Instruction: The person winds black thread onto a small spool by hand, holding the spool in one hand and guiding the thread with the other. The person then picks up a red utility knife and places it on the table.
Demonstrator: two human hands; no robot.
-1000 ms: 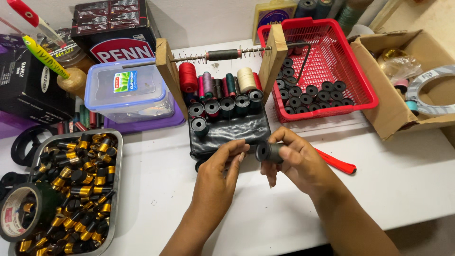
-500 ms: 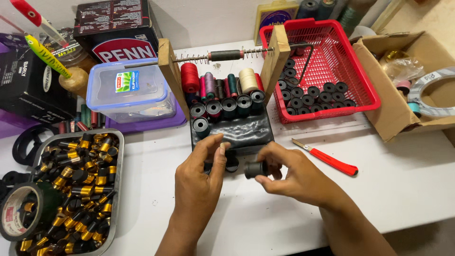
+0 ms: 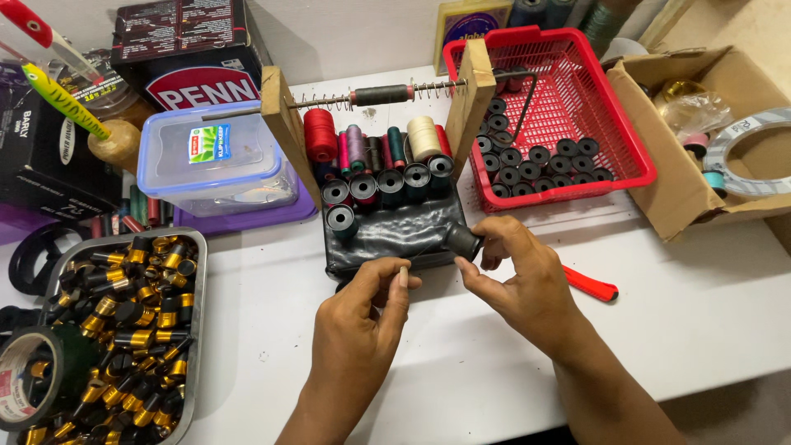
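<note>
My right hand [image 3: 527,288] grips a short black tube [image 3: 463,241] by its end, holding it at the right front corner of a black block [image 3: 395,235]. Several black bobbins and thread spools [image 3: 387,177] stand along the back of that block. My left hand [image 3: 362,321] hovers just in front of the block, thumb and forefinger pinched together near the tube. Whatever sits in the pinch is too small to make out.
A wooden frame with a sprung rod [image 3: 379,95] spans the spools. A red basket [image 3: 634,177] of black bobbins is at back right beside a cardboard box [image 3: 659,165]. A red-handled knife [image 3: 589,284] lies by my right hand. A metal tray [image 3: 198,330] of black-and-gold pieces, a tape roll [image 3: 33,371] and a lidded plastic tub [image 3: 214,156] are at left.
My right hand dipped toward the table with the black tube, then lifted it back to the block's right corner. My left hand pinched shut and drew back toward me.
</note>
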